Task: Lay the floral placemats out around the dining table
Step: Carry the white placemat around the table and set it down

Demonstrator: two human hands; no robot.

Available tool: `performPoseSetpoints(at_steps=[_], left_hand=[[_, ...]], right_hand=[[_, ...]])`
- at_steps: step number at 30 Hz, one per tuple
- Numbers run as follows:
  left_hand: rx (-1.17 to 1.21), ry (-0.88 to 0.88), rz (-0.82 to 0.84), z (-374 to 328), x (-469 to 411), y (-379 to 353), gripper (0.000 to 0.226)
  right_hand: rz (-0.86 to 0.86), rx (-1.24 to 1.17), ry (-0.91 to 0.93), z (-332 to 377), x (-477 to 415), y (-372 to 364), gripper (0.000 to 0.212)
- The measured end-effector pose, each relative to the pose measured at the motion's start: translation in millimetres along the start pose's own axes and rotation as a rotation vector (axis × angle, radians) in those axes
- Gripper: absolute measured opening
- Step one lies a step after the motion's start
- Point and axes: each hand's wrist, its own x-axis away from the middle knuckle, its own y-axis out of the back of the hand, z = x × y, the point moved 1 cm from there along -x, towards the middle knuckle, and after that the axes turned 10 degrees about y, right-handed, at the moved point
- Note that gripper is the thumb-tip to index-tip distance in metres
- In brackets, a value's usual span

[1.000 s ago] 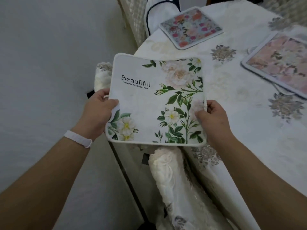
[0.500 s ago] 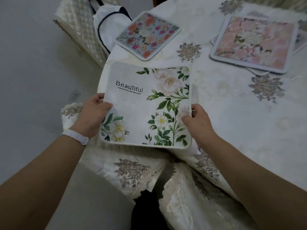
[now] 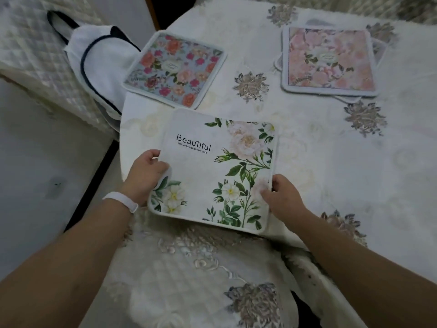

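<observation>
Cream tablecloth (image 3: 331, 162) spread over table, embroidered with grey-brown floral motifs; one motif (image 3: 251, 87) seen up and right of left hand, another (image 3: 365, 118) far up and right of right hand. Cloth edge draped down below both hands, bearing further motif (image 3: 256, 304). White bag with dark piping (image 3: 104, 65) seen well above left hand, leaned on quilted cream cover (image 3: 42, 58) at far upper left. White wristband (image 3: 120, 201) worn just below left hand. Pale floor (image 3: 35, 174) seen left of it.
</observation>
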Motion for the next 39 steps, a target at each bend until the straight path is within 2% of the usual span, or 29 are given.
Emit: performPoseSetpoints(at_steps=[4, 6, 11, 15, 21, 26, 30, 32, 34, 36, 39], left_hand=[[-0.103, -0.037, 0.007, 1, -26, -1, 0.016], [-0.123, -0.040, 0.013, 1, -33, -4, 0.016], [-0.051, 0.042, 0.062, 12, -48, -2, 0.028], [-0.075, 0.028, 0.043, 13, -56, -3, 0.020], [-0.075, 0.022, 0.038, 18, -55, -1, 0.027], [-0.047, -0.008, 0.029, 29, -44, 13, 0.036], [-0.298, -0.124, 0.087, 40, -28, 28, 0.052], [-0.598, -0.253, 0.152, 49, -25, 36, 0.069], [-0.874, -0.325, 0.203, 60, -28, 41, 0.087], [-0.969, -0.337, 0.219, 67, -33, 43, 0.097], [-0.988, -0.389, 0.207, 68, -36, 40, 0.101]], right_hand=[[-0.014, 0.073, -0.062, 1, -1, -12, 0.015], [-0.024, 0.090, -0.092, 0, 0, -15, 0.009], [-0.063, 0.054, -0.155, -1, 3, -18, 0.006], [-0.072, 0.078, -0.196, -2, 3, -20, 0.007], [-0.111, 0.075, -0.207, -5, 5, -22, 0.010], [-0.123, 0.142, -0.155, -14, 17, -20, 0.036], [-0.010, 0.439, 0.022, -23, 37, -21, 0.056], [0.045, 0.583, 0.138, -26, 46, -23, 0.062], [0.107, 0.674, 0.169, -26, 51, -26, 0.071], [0.151, 0.720, 0.168, -26, 54, -30, 0.080], [0.155, 0.740, 0.205, -30, 59, -33, 0.085]])
